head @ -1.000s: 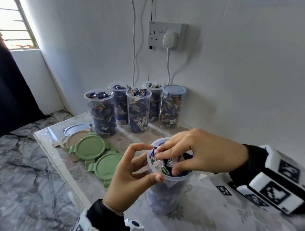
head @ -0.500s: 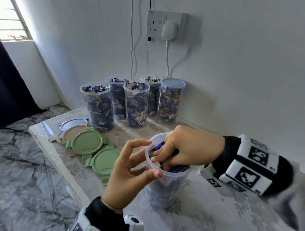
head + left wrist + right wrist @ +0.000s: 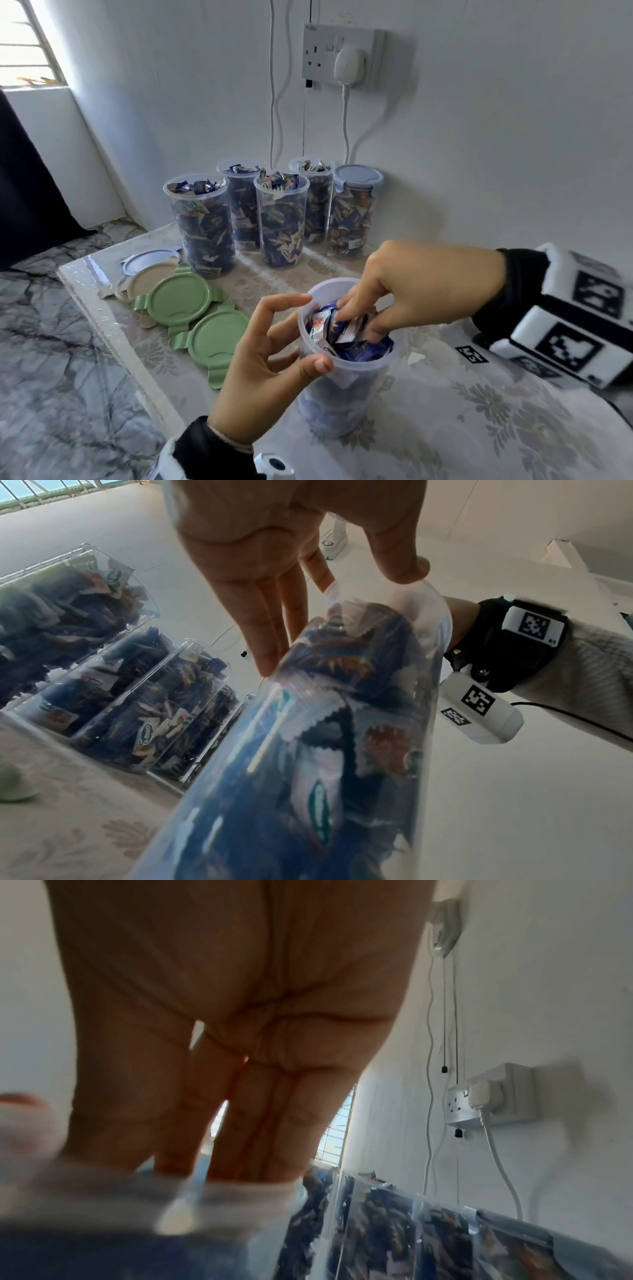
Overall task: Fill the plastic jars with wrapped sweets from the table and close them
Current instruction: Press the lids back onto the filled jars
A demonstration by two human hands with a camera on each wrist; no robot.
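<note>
**Pressing sweets into the near jar**

My left hand [image 3: 263, 356] holds the near jar [image 3: 342, 387] on the bench [image 3: 479, 428], thumb and fingers curled round its rim. My right hand [image 3: 411, 291] fingers, fairly straight and together, press sweets [image 3: 339, 334] down inside.

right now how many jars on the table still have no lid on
5. Four stand at the back by the wall: front left, back left, middle front, back right. The fifth is near, with both hands at its rim. None seems hidden.
</note>
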